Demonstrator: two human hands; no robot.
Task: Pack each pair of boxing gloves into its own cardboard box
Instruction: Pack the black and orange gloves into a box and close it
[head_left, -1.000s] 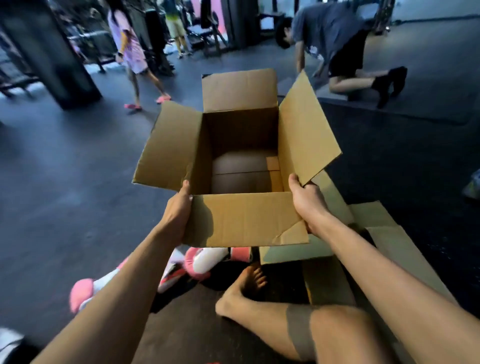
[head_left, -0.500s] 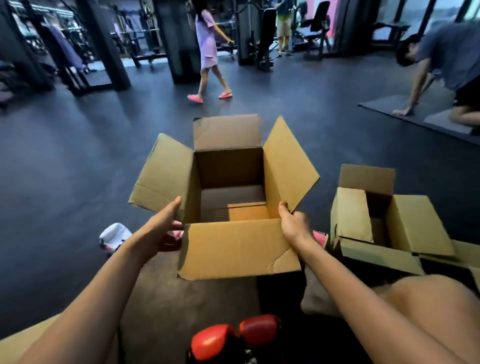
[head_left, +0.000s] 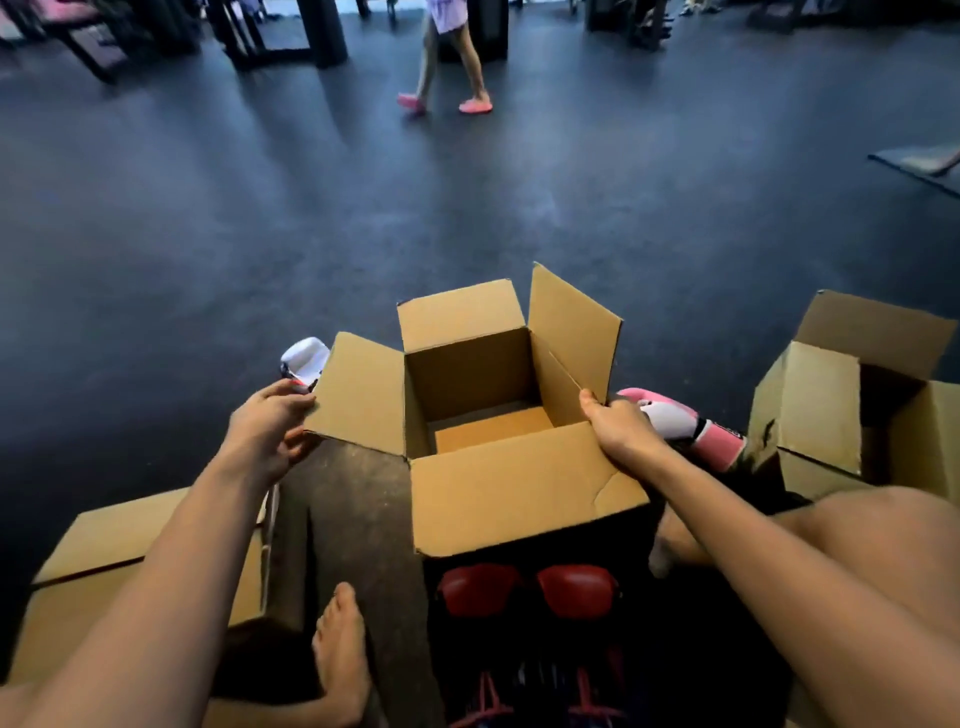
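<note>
An open, empty cardboard box (head_left: 524, 488) stands on the floor in front of me, all flaps up or spread. My left hand (head_left: 267, 426) pinches the corner of its left flap. My right hand (head_left: 618, 431) grips the box's right rim at the near corner. A pair of red and black boxing gloves (head_left: 524, 592) lies just below the box, between my legs. A pink and white glove (head_left: 680, 423) lies right of the box behind my right hand. Another white glove (head_left: 304, 358) peeks out behind the left flap.
A second open cardboard box (head_left: 852, 405) stands at the right. A flat piece of cardboard (head_left: 104, 571) lies at the lower left under my arm. My bare foot (head_left: 340, 654) rests near the bottom. A person in pink shoes (head_left: 447, 101) walks across the dark floor far ahead.
The box has come down and closer to me, now resting on the floor. My left hand has shifted from the box's front corner out to the left flap. The view has tilted down.
</note>
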